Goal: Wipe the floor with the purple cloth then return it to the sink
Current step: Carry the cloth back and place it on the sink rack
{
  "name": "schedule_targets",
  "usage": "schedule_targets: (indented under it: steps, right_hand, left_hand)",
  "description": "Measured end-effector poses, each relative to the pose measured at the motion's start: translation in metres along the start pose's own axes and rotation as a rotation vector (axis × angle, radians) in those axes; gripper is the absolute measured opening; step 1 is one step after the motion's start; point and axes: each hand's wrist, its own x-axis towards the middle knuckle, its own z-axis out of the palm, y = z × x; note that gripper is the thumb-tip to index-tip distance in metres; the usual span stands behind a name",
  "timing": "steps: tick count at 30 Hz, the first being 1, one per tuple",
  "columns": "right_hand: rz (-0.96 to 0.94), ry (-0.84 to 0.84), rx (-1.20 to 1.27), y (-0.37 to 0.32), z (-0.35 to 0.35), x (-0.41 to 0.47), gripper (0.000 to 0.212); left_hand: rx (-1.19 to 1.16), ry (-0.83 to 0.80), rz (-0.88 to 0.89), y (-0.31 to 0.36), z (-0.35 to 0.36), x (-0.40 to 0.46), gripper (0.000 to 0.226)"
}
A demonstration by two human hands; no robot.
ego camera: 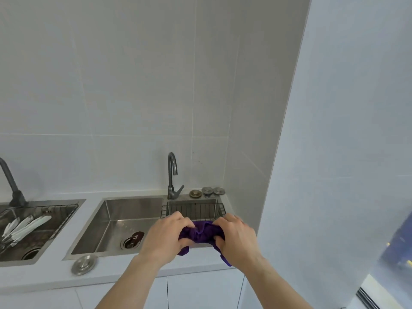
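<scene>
Both hands hold the purple cloth (pixel 201 234) bunched between them over the front right part of the stainless sink (pixel 116 221), just in front of the wire basket (pixel 194 209) that hangs across the basin. The left hand (pixel 166 236) is clenched on the left end of the bundle and the right hand (pixel 235 236) on the right end; each grip is closed on fabric, with two loose corners dangling below, over the front rim and the white bench (pixel 93 201).

Whether the floor has been wiped cannot be told from here; the floor is out of view. The pose looks like either gathering the cloth up to carry it off or wringing it and setting it back.

If it is being taken to the floor, it is best to keep the bundle compact and lift it clear of the basket's front wire so no corner snags. If it is being returned, the hands should move forward over the basin before letting go, so that the hanging corners fall inside rather than drape on the bench edge. The round metal strainer lid (pixel 84 264) on the bench near the front left corner and the faucet (pixel 172 175) behind are well out of the way.
</scene>
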Motion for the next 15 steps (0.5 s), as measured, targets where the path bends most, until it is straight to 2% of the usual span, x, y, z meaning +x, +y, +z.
schedule_targets:
  steps: [6, 15]
  right_hand:
    - [-0.008, 0.080, -0.044, -0.017, 0.016, 0.055, 0.027]
    - [0.017, 0.067, -0.061, -0.009, 0.061, 0.121, 0.029]
  left_hand:
    - [0.008, 0.074, 0.032, -0.042, -0.013, 0.046, 0.035]
    - [0.007, 0.102, 0.023, -0.089, 0.014, 0.102, 0.033]
